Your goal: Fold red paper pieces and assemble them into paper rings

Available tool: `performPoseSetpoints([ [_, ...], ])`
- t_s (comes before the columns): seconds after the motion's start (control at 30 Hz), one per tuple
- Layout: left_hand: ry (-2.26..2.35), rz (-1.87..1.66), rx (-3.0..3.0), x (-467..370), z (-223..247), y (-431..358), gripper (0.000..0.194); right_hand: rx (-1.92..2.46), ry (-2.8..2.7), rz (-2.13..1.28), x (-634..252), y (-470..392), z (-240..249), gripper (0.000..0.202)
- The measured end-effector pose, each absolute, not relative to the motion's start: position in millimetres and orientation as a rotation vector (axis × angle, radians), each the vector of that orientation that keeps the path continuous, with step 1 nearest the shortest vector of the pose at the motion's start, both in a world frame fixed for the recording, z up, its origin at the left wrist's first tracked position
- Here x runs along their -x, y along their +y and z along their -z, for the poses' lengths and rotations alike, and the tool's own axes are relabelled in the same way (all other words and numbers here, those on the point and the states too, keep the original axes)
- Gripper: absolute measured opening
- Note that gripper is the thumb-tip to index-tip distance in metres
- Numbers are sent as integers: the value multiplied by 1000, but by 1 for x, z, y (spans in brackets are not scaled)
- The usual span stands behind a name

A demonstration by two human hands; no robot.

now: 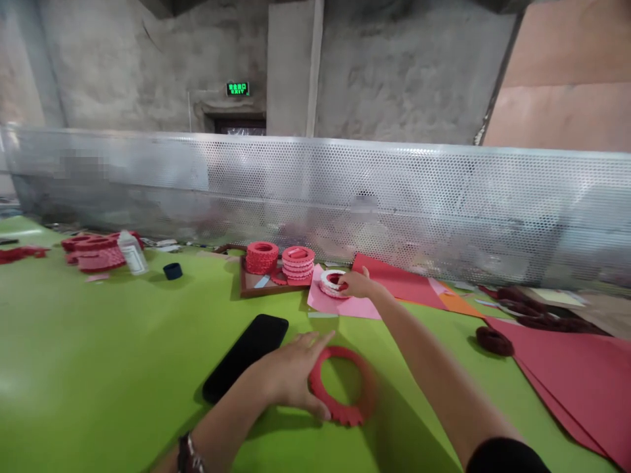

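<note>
My left hand (pixel 296 371) holds the left edge of a red ring (pixel 362 378) with a scalloped rim, thumb at the lower side and fingers at the upper. This ring is low over the green table, its right side blurred. My right hand (pixel 357 284) reaches forward to a white ring (pixel 327 277) on top of a short pink-edged stack. Its curled fingers are at the right rim and over the hole; their tips are partly hidden. Under the stack lies a pink paper sheet (pixel 362 309). A black phone (pixel 246 358) lies beside my left hand.
A brown tray (pixel 244 293) bears red and pink ring stacks (pixel 298 263). Left of it are a glue bottle (pixel 132 255), a dark tape roll (pixel 173 270) and more rings (pixel 98 253). Red sheets (pixel 572 381) cover the right side. A perforated metal screen (pixel 394 197) borders the table's back.
</note>
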State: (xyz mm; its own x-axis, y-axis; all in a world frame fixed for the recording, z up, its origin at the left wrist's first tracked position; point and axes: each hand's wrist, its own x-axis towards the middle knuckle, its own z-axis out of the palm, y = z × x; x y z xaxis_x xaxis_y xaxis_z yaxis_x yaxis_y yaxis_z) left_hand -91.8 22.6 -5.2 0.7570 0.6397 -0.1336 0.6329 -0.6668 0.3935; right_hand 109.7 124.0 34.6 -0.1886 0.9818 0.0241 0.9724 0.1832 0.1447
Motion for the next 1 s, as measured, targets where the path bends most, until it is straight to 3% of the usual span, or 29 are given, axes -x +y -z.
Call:
performPoseSetpoints([
  [0.2, 1021, -33, -2558, 94, 2, 27, 88, -2038, 2336, -180, -111, 114, -33, 28],
  [1.0, 1013, 30, -2539, 98, 4, 39, 88, -1980, 2552, -229, -109, 106, -29, 27],
])
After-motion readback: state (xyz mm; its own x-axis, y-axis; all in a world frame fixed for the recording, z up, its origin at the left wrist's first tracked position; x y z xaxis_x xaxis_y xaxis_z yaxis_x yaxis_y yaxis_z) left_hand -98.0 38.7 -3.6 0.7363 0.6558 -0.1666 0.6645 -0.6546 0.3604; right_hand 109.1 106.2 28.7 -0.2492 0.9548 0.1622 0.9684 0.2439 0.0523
